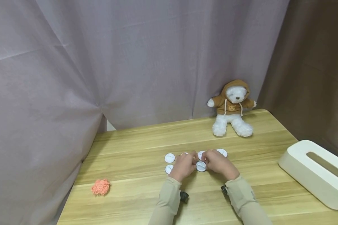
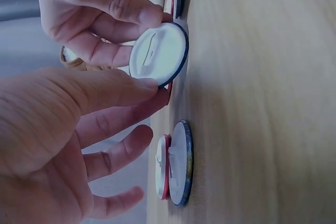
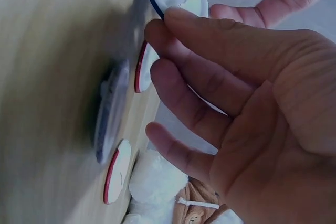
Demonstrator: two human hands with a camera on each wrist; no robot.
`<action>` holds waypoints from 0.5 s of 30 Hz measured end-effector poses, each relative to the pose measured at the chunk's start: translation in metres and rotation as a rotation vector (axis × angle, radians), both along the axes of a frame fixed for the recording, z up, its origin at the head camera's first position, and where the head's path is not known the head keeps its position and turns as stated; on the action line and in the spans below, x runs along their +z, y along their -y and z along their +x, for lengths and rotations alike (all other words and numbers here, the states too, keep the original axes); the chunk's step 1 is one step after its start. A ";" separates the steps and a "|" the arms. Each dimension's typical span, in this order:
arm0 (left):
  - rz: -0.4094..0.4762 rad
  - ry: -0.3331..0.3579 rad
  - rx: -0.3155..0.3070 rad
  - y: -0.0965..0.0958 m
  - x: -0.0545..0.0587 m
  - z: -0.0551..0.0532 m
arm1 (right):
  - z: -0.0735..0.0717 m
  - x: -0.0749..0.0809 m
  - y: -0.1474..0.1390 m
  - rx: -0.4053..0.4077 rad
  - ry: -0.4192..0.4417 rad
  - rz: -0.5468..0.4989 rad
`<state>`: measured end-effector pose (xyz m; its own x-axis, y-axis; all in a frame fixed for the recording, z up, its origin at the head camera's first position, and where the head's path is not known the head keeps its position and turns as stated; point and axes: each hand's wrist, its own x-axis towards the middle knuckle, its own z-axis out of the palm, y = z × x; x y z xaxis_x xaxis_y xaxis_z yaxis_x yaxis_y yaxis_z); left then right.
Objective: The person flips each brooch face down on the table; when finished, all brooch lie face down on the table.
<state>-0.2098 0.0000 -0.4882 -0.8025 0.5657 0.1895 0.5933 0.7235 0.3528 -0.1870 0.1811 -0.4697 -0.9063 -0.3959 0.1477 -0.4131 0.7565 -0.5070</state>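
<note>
Between both hands a round pin-back button badge [image 1: 201, 166] is held tilted just above the table, white back with its pin towards me. My left hand [image 1: 183, 166] pinches one edge between thumb and index finger; its other fingers spread loosely in the left wrist view. The opposite edge is pinched by my right hand [image 1: 218, 162]. Several more badges lie pin side up around them, such as a left badge [image 1: 170, 157] and a far right badge [image 1: 222, 152]. A dark-rimmed badge [image 3: 113, 111] appears blurred under the right hand. Hands partly cover some badges.
On the wooden table [image 1: 129, 200], an orange yarn bundle [image 1: 100, 187] lies at left. A teddy bear [image 1: 233, 107] in a brown hoodie sits at the back right against the grey curtain [image 1: 146, 62]. A white tissue box cover [image 1: 312, 175] stands at the right edge.
</note>
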 end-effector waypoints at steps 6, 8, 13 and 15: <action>0.000 -0.015 -0.009 -0.003 0.000 0.001 | 0.001 0.000 0.004 -0.041 -0.005 0.044; -0.003 -0.016 -0.008 -0.004 -0.001 0.001 | 0.002 0.000 0.006 -0.053 -0.005 0.065; -0.045 -0.010 -0.002 -0.007 -0.001 0.003 | 0.003 -0.001 0.009 -0.073 0.014 0.111; -0.059 -0.004 -0.002 -0.007 -0.001 0.004 | 0.004 -0.001 0.010 -0.073 0.018 0.114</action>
